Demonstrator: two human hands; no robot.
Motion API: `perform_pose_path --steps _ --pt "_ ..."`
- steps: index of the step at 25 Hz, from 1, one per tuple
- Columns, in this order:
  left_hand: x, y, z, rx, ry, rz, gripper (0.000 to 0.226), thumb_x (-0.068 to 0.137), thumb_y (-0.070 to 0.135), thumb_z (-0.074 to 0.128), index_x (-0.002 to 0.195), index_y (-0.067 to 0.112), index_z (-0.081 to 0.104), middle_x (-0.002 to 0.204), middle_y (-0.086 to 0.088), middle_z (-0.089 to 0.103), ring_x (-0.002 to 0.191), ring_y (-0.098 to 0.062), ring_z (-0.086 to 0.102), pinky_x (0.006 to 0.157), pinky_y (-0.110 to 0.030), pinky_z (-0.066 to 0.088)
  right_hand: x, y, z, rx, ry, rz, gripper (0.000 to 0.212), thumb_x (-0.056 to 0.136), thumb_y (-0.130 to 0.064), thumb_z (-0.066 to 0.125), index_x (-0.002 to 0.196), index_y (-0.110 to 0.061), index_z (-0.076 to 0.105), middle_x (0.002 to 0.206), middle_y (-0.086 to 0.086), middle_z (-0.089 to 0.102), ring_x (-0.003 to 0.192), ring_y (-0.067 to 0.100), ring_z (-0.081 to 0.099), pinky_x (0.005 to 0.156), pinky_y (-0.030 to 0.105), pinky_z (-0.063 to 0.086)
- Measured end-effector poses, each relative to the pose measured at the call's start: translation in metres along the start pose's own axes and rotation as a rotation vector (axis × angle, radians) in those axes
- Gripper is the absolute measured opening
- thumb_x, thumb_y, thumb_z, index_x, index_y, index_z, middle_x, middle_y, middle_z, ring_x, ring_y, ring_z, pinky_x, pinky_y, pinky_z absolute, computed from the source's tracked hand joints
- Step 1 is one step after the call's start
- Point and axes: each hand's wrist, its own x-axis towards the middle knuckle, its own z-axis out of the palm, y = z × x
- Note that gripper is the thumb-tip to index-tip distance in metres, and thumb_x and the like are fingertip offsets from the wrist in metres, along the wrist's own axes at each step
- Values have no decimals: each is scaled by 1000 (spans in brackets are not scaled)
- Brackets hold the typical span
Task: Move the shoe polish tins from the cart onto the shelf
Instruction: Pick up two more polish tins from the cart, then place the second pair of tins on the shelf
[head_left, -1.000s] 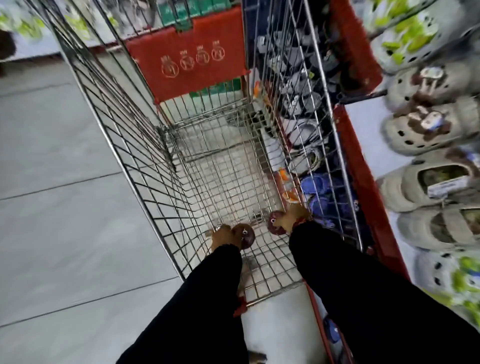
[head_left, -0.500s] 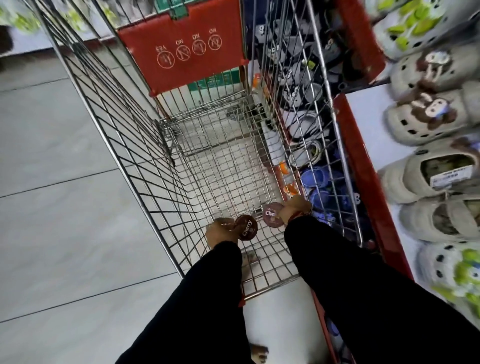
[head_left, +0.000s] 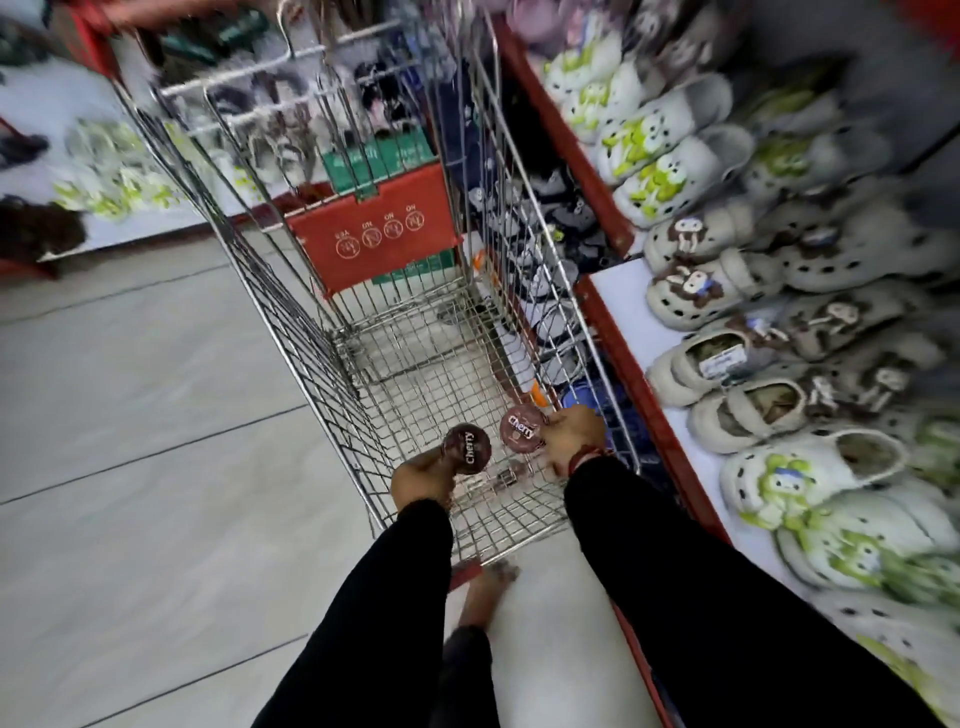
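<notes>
Both my hands are inside the near end of a wire shopping cart (head_left: 291, 332). My left hand (head_left: 421, 475) grips a round dark brown polish tin (head_left: 467, 449) with "cherry" on its lid, held face up. My right hand (head_left: 569, 436) holds a second brown "cherry" tin (head_left: 522, 428) a little further right and higher. Both tins are lifted off the cart's wire floor. The shelf (head_left: 631, 322) with its red edge runs along the cart's right side. Black sleeves cover both my arms.
The shelf carries rows of white and beige clogs (head_left: 691, 291) with cartoon charms. A red flap with printed icons (head_left: 376, 234) closes the cart's far end. Grey floor tiles (head_left: 130, 441) stretch to the left. A bare foot (head_left: 488, 587) shows under the cart's near end.
Both hands have risen from the cart floor with a tin in each, turning the lids up. The view has tilted upward, showing more of the shelves.
</notes>
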Motion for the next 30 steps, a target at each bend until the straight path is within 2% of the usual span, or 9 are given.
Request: perform_pose_path --steps 3,6,8,11,13,15,17,23,30 --pt "-29 15 -13 -112 -23 73 43 74 34 81 108 8 77 99 -16 78 82 -29 75 81 -26 61 -34 -6 -27 115 28 -33 8 73 -12 76 78 -6 75 73 11 65 79 23 69 78 41 59" --pt "-70 31 -29 -196 -54 178 39 78 25 79 111 3 76 103 -21 76 59 -17 65 58 -19 58 -74 -8 -55 359 77 -31 13 66 -6 76 56 -11 69 73 18 73 75 31 73 75 51 60" --pt "-99 40 -39 -259 -98 237 38 81 21 77 112 -2 74 104 -22 75 53 -10 59 43 -9 51 -108 -9 -77 539 92 -40 3 70 -3 76 70 -5 74 75 20 72 68 29 71 72 51 61" --pt "-149 49 -47 -356 -186 301 42 80 18 78 116 -2 71 111 -17 73 64 -15 65 61 -18 60 -163 -6 -115 830 127 -58 28 80 3 71 107 9 67 69 17 66 42 13 64 49 27 60" --pt "-182 55 -48 -429 -272 335 40 82 14 77 117 -2 69 109 -14 72 71 -18 65 61 -20 61 -195 3 -138 974 164 -95 21 83 5 67 104 9 66 68 15 63 36 7 59 43 19 55" --pt "-214 61 -46 -448 -337 389 39 82 15 77 118 2 70 111 -16 73 73 -17 66 65 -22 60 -233 16 -165 1081 211 -119 7 84 4 67 91 3 67 80 21 65 46 11 61 47 17 56" --pt "-236 69 -40 -475 -400 454 39 82 15 77 118 2 70 115 -20 72 83 -20 68 78 -28 59 -260 27 -188 1166 257 -159 18 85 4 66 103 6 66 94 23 65 60 16 63 53 18 58" --pt "-332 80 -19 -482 -679 604 45 84 13 74 126 -2 63 118 -20 69 107 -30 69 63 -15 60 -347 82 -261 1302 475 -297 42 85 2 69 124 11 57 107 26 68 87 30 69 65 21 62" --pt "-434 87 27 -393 -965 696 39 87 10 70 124 0 65 117 -17 69 104 -29 69 67 -15 61 -410 147 -330 1352 776 -347 41 85 2 69 123 11 58 113 29 67 82 25 69 58 16 59"
